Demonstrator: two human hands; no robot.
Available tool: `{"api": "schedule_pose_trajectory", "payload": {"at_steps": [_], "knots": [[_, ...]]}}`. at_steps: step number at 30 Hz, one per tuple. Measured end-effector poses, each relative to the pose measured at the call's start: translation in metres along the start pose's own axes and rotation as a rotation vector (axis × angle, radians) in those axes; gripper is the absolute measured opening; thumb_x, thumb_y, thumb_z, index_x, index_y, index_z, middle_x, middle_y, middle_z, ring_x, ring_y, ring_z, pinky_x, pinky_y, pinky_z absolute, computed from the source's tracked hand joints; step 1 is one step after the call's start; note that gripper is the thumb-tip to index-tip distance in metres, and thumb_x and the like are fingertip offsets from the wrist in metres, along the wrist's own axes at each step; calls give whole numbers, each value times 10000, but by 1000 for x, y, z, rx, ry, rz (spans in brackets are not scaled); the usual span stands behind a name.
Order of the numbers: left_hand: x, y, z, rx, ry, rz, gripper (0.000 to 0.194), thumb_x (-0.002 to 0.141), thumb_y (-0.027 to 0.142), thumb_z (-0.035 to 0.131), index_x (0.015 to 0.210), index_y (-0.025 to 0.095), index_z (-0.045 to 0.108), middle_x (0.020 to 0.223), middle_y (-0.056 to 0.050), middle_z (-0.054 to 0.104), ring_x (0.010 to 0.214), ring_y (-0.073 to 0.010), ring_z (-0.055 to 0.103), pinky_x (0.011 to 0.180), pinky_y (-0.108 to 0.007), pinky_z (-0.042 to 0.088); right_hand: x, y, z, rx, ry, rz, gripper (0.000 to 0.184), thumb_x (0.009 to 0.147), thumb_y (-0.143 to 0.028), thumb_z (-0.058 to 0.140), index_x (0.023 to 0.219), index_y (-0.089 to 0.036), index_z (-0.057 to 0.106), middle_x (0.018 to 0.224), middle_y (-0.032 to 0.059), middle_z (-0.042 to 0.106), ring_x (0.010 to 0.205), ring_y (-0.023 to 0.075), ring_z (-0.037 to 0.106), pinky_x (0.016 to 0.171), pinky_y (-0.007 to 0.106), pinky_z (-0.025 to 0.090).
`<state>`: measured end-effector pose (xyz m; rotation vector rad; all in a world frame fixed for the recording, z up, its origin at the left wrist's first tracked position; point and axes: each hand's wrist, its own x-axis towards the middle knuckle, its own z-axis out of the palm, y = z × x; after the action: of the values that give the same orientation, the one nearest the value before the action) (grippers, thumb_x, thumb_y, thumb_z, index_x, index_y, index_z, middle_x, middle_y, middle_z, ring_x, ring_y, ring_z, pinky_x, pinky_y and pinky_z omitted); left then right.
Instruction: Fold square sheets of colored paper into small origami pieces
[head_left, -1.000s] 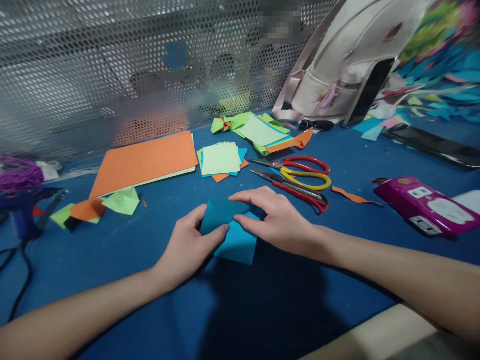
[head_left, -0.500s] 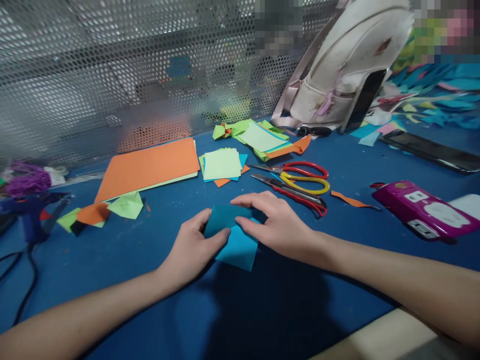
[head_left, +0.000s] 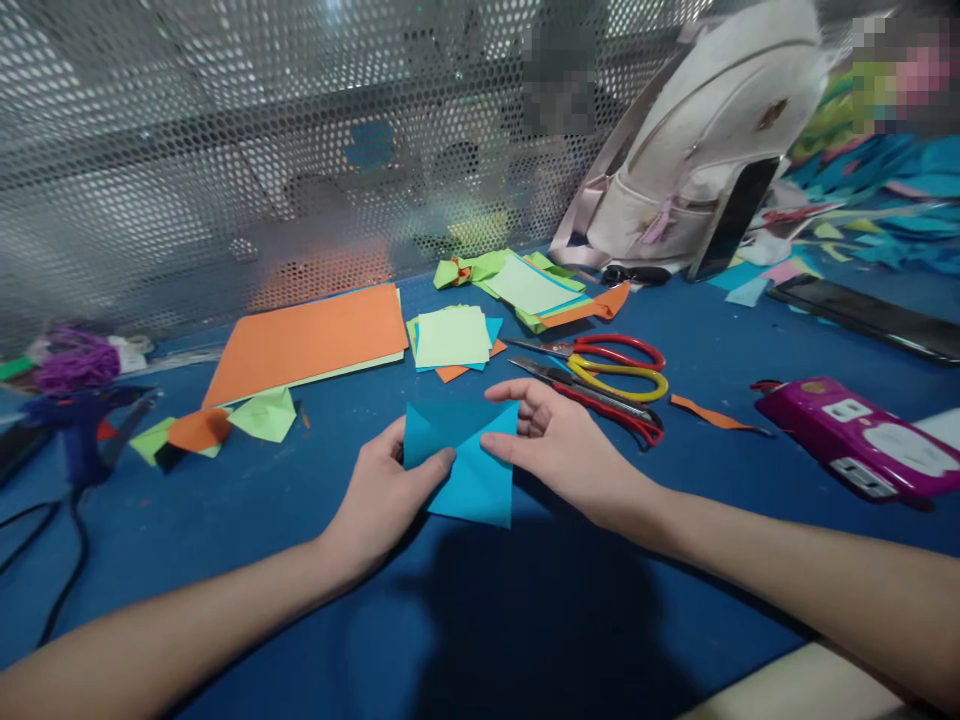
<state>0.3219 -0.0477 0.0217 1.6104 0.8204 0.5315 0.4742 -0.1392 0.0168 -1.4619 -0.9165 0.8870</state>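
Both hands, left hand (head_left: 382,490) and right hand (head_left: 566,450), pinch the folded blue paper (head_left: 465,465).

Bright overhead light glares off the perforated metal screen (head_left: 225,150) and casts a broad dark shadow on the blue table (head_left: 525,620), while the wide-angle frame bends and blurs at its edges, with two pixelated patches.

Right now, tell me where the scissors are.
In the head view, the scissors lie on the blue table, right of centre, just beyond the right hand and right of the stack of paper squares.
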Motion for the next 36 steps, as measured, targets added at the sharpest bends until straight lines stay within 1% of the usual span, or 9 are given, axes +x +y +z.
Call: {"api": "schedule_pose_trajectory", "payload": {"at_steps": [4, 11, 13, 15, 18, 22, 27, 33, 36], "knots": [[-1, 0, 0, -12, 2, -2, 265, 736, 325, 671, 958, 182, 655, 882, -24, 722, 728, -180, 633, 639, -265, 522, 1, 0, 0, 5, 27, 20, 291, 694, -290, 649, 950, -197, 544, 621, -70, 359, 587, 99, 377, 509, 220, 321], [0, -1, 0, 39, 8, 14, 223, 733, 319, 666, 908, 182, 672, 883, -24, 720, 751, -186, 627, 645, -258, 509, 3, 1, 0, 55, 52, 34, 245, 679, -336, 660, 860, -187, 587, 571, -82, 354, 541, 93, 349, 515, 238, 277], [0, -1, 0, 25, 15, 13, 213, 733, 318, 668, 894, 179, 667, 878, -23, 720, 746, -181, 625, 647, -256, 507, 3, 1, 2, 148, 43, 52, 284, 657, -321, 686, 887, -190, 580, 583, -83, 387, 555, 91, 386, 533, 233, 310], [0, -1, 1, -2, 14, 6, 211, 739, 321, 667, 895, 180, 660, 885, -23, 719, 755, -181, 627, 656, -258, 508, 2, 2, 4, 285, 11, 76, 332, 633, -298, 712, 904, -191, 553, 655, -64, 486, 624, 100, 473, 600, 241, 384], [1, -2, 1, -36, 11, -10, 225, 742, 332, 672, 908, 181, 657, 903, -26, 718, 790, -190, 632, 667, -257, 506, 1, 4, 7, 387, -25, 102, 316, 624, -288, 723, 838, -189, 511, 783, -12, 588, 726, 127, 555, 697, 282, 450], [1, -4, 1, -124, -11, -21, 283, 759, 353, 663, 984, 180, 663, 942, -36, 714, 841, -198, 626, 723, -269, 498, 1, 5, 6, 222, -4, 55, 227, 671, -311, 667, 781, -194, 507, 696, -30, 545, 637, 118, 519, 609, 266, 436], [0, -4, 1, -333, -20, -54, 288, 801, 341, 619, 1046, 198, 669, 951, -31, 710, 821, -179, 619, 722, -259, 485, -1, 1, 4, -161, 78, -100, 99, 722, -246, 601, 803, -194, 577, 562, -68, 418, 529, 93, 393, 499, 225, 342], [2, -3, 2, -388, 70, -85, 268, 760, 365, 667, 965, 198, 705, 783, -8, 707, 655, -128, 586, 609, -206, 454, -4, 2, 4, -289, 82, -305, 53, 761, -165, 573, 792, -196, 601, 693, -31, 547, 628, 101, 491, 582, 217, 406], [2, -2, 2, -376, 72, -87, 234, 750, 373, 677, 892, 190, 714, 743, -2, 701, 635, -116, 571, 596, -190, 441, -4, 4, 4, -308, 52, -367, 69, 782, -151, 560, 801, -195, 610, 784, -6, 600, 725, 117, 546, 650, 222, 432]]}}
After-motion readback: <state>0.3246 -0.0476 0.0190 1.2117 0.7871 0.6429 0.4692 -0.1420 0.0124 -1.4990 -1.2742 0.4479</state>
